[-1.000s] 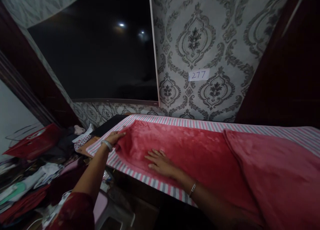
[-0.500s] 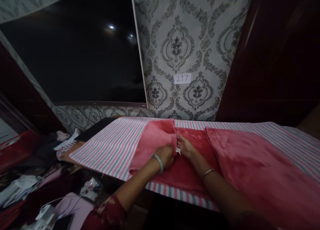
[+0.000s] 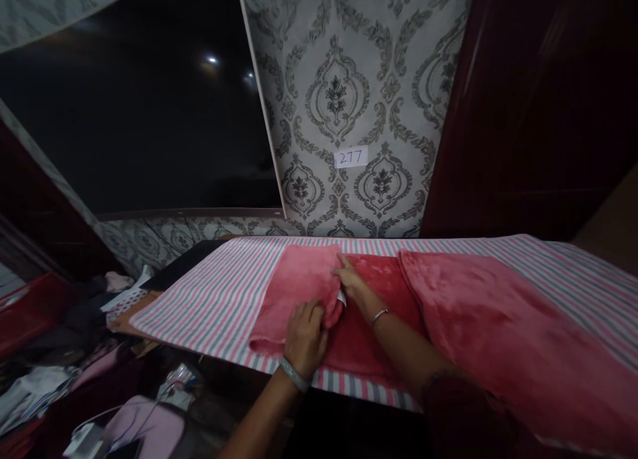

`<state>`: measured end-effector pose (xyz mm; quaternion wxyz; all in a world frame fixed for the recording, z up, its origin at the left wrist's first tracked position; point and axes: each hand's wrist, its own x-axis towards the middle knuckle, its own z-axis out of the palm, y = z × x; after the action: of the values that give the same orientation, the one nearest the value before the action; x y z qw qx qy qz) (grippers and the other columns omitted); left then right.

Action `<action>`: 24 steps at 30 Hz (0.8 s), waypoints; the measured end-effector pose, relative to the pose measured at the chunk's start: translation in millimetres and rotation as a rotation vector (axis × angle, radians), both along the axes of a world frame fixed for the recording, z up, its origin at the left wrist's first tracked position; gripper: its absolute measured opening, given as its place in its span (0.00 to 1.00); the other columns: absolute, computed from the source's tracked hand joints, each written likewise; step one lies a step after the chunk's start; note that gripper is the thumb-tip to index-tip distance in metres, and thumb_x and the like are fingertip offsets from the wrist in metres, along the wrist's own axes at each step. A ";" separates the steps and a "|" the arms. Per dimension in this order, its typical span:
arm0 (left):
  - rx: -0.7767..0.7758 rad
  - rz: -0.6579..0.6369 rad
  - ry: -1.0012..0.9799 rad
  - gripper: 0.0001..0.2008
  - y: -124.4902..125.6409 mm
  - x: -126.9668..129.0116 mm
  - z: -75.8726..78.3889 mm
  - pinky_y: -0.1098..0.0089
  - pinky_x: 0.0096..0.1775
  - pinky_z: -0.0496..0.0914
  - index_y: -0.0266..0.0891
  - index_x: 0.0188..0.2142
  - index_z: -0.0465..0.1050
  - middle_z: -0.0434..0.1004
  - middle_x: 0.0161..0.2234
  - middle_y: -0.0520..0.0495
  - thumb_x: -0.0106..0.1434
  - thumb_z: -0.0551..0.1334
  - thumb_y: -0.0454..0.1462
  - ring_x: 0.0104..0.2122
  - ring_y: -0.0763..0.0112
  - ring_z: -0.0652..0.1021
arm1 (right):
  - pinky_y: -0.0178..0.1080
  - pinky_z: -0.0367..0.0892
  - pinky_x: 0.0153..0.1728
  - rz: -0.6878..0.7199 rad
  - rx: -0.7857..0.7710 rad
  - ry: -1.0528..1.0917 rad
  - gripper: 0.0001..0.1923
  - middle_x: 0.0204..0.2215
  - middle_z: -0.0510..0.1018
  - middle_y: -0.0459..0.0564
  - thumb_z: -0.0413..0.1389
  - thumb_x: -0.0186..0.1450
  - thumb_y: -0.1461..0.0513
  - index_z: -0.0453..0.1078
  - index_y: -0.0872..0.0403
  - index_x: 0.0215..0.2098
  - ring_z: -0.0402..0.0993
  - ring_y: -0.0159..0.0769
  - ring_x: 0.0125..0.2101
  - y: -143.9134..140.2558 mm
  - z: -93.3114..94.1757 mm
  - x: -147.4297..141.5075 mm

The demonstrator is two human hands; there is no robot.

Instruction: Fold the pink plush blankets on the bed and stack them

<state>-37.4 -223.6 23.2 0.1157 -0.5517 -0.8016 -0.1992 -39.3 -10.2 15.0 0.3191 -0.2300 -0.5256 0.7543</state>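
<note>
A red plush blanket point(image 3: 366, 339) lies partly folded, its lighter pink left flap point(image 3: 294, 279) turned inward. My left hand point(image 3: 306, 336) has its fingers bent over the lower part of the flap's edge, where the cloth curls up. Farther up the same edge, my right hand point(image 3: 349, 276) touches the flap with its fingers stretched and apart. A small white tag point(image 3: 341, 297) shows at the edge between both hands. The blanket's right flap point(image 3: 498, 313) is also turned inward, and a strip of darker red shows between the flaps.
Under the blanket is a striped cloth point(image 3: 199, 299) covering the table. Behind it stand a patterned wall with a paper marked 277 point(image 3: 351, 157) and a large dark television point(image 3: 149, 113). Clothes and a pink pad point(image 3: 144, 426) with cables lie at lower left.
My left hand has moved down and left along the flap's edge. My right hand has left the tag for the upper edge. The view has shifted slightly right.
</note>
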 end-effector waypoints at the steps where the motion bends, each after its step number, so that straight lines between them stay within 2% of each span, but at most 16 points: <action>1: 0.024 -0.017 0.036 0.17 0.2 1.9 0.5 0.48 0.55 0.66 0.43 0.49 0.71 0.73 0.54 0.35 0.60 0.56 0.31 0.53 0.51 0.72 | 0.43 0.75 0.44 -0.030 0.019 -0.007 0.42 0.49 0.79 0.51 0.55 0.49 0.67 0.62 0.52 0.63 0.76 0.38 0.40 1.7 2.6 -0.5; 5: 0.173 -0.121 0.147 0.18 1.8 15.5 -5.4 0.50 0.48 0.70 0.42 0.48 0.71 0.75 0.52 0.38 0.59 0.57 0.30 0.48 0.52 0.74 | 0.36 0.70 0.50 -0.175 0.110 -0.019 0.40 0.56 0.74 0.48 0.53 0.49 0.68 0.66 0.51 0.61 0.73 0.36 0.49 9.7 3.3 13.6; 10: 0.303 -0.189 0.215 0.17 2.7 34.6 -25.5 0.57 0.44 0.70 0.39 0.44 0.72 0.77 0.48 0.41 0.55 0.58 0.26 0.44 0.57 0.74 | 0.37 0.73 0.40 -0.241 0.116 -0.145 0.42 0.50 0.78 0.55 0.54 0.49 0.68 0.64 0.59 0.64 0.77 0.38 0.38 14.4 -11.9 44.1; 13: 0.351 -0.133 0.248 0.18 -0.6 34.8 -31.3 0.55 0.46 0.70 0.37 0.48 0.71 0.76 0.52 0.38 0.57 0.60 0.29 0.47 0.54 0.74 | 0.36 0.73 0.38 -0.226 0.137 -0.172 0.42 0.49 0.79 0.54 0.56 0.52 0.67 0.61 0.56 0.66 0.76 0.36 0.37 13.3 -12.7 49.6; 15: 0.382 -0.069 0.254 0.22 -3.0 30.8 -32.7 0.52 0.48 0.69 0.34 0.54 0.69 0.73 0.54 0.34 0.59 0.61 0.32 0.51 0.51 0.73 | 0.35 0.72 0.37 -0.206 0.162 -0.181 0.41 0.49 0.79 0.52 0.57 0.53 0.67 0.61 0.54 0.67 0.76 0.35 0.36 11.3 -8.9 48.5; 17: 0.369 -0.064 0.243 0.23 -4.1 26.9 -33.0 0.52 0.48 0.69 0.34 0.55 0.69 0.74 0.54 0.35 0.59 0.60 0.33 0.51 0.51 0.73 | 0.34 0.72 0.34 -0.189 0.181 -0.203 0.39 0.47 0.80 0.52 0.57 0.54 0.68 0.63 0.54 0.65 0.76 0.34 0.34 9.6 -3.4 46.0; 20: 0.316 -0.162 0.254 0.19 -1.7 26.5 -30.3 0.56 0.46 0.71 0.40 0.50 0.74 0.79 0.50 0.41 0.60 0.58 0.30 0.48 0.55 0.75 | 0.33 0.71 0.29 -0.202 0.203 -0.242 0.36 0.45 0.80 0.53 0.56 0.53 0.70 0.68 0.57 0.61 0.74 0.32 0.29 11.3 6.8 44.1; 24: 0.382 -0.236 0.295 0.19 9.3 37.6 -20.0 0.56 0.47 0.70 0.39 0.52 0.74 0.79 0.50 0.40 0.62 0.57 0.30 0.48 0.56 0.75 | 0.32 0.69 0.26 -0.277 0.248 -0.269 0.38 0.43 0.81 0.52 0.52 0.54 0.70 0.65 0.57 0.64 0.71 0.30 0.25 25.0 19.0 53.0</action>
<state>0.2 -214.4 3.2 0.3092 -0.6326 -0.6539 -0.2767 13.7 14.8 34.0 0.3725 -0.3573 -0.6157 0.5954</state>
